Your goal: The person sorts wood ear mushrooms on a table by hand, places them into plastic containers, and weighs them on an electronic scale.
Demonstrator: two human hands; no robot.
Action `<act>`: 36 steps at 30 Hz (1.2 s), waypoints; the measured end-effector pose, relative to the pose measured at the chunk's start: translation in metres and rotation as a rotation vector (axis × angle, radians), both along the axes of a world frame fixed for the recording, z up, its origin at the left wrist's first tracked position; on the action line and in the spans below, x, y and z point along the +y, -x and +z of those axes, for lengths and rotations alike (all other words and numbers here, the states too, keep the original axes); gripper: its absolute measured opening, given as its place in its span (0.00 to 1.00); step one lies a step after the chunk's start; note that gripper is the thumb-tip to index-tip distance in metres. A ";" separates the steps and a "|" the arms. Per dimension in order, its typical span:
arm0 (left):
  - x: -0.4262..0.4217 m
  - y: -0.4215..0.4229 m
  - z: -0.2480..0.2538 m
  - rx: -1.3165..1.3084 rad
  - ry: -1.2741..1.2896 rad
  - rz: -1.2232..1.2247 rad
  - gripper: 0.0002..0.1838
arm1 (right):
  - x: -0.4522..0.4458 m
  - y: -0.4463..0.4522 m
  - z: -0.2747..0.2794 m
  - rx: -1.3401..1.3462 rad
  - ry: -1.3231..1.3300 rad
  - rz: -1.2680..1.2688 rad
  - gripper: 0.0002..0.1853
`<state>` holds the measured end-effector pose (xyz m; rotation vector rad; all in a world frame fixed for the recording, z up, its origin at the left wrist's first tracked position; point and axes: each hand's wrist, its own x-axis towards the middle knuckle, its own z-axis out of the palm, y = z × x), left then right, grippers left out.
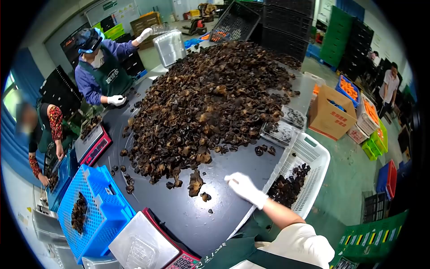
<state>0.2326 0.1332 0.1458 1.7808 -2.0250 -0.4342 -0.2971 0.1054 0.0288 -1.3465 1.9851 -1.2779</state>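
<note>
My right hand [245, 188], in a white glove, is over the dark table [197, 222], left of the white basket [319, 163]. Its fingers look stretched out, and nothing shows in them. Beyond it rises a large heap of dark brown wood-ear-like pieces [210, 103]. A few loose pieces [195, 183] lie between the heap's near edge and my hand. More dark pieces [289, 186] are in the white basket. My left hand is out of view. A red-edged scale [150, 242] bears a clear plastic tray [141, 253] at the table's near edge.
Blue basket [96, 201] with dark pieces, lower left; another red scale [92, 143] behind it. Clear trays [280, 132] adjoin the white basket. A co-worker [103, 67] in white gloves stands across the table; another person [45, 134] works at left. Cardboard box [331, 112], right.
</note>
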 end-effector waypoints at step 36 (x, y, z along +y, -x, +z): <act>-0.155 0.397 -0.111 -0.190 0.044 -0.767 0.28 | -0.055 0.059 0.023 0.583 0.032 0.282 0.24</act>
